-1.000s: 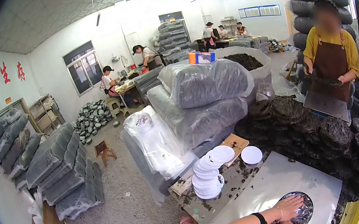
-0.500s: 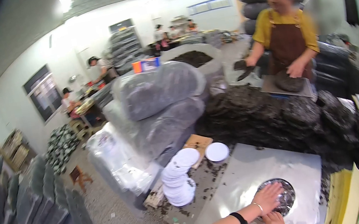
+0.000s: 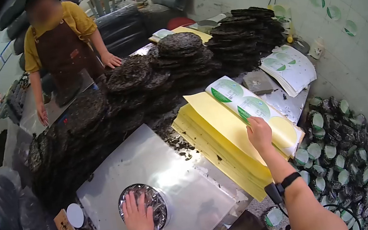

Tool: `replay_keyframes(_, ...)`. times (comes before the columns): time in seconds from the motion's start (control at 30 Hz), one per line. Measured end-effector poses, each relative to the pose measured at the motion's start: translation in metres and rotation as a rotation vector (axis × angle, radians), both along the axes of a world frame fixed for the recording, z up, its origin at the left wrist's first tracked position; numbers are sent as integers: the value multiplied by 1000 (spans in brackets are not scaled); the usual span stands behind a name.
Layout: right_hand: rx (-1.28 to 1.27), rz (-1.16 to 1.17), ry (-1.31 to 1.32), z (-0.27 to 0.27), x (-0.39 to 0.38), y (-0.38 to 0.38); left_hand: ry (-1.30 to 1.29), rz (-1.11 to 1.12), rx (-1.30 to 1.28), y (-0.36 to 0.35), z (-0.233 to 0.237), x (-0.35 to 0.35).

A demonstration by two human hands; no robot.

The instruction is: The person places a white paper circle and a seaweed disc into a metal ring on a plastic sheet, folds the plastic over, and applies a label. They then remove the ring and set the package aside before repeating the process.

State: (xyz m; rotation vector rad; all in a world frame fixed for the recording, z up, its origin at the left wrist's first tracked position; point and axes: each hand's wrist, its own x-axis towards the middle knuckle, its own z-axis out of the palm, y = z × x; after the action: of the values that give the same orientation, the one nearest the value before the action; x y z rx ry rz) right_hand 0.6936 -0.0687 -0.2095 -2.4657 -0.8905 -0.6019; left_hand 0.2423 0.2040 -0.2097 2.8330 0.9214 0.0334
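Note:
My left hand [image 3: 138, 214] lies flat with fingers spread on a round, dark disc in shiny clear wrap [image 3: 159, 209]. Beneath the disc is a smooth metal sheet [image 3: 137, 156]. To the right, my right hand [image 3: 260, 134] has its fingers closed at the edge of a green-and-white label sheet [image 3: 254, 104] with round prints. That sheet rests on a thick stack of yellow paper [image 3: 219, 124]. What my right fingertips pinch is partly hidden, but it appears to be a label.
Dark, flat round cakes [image 3: 180, 45] are piled behind the metal sheet. A person in a brown apron [image 3: 68, 51] stands across the table. More label sheets [image 3: 290, 69] lie at the back right. Wrapped discs [image 3: 340, 157] heap up at the right; white round cards [image 3: 74, 215] sit at the left.
The view has swung right. My right hand has left the wrapped disc and moved across to the label sheet. My left hand now lies flat on the disc.

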Motion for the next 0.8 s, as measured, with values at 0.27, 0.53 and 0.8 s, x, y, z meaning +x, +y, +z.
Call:
replay_keyframes(0.27,-299,-89,-273,-88,50,7,45,13,-19,-5,19,8)
replay_keyframes(0.53,186,-253,107,-13,168,-99,-28,26,-87,0,20,4)
replay_keyframes(0.8,762,-79,579,148,10,-50,-191,44,-65,7,19,-5)
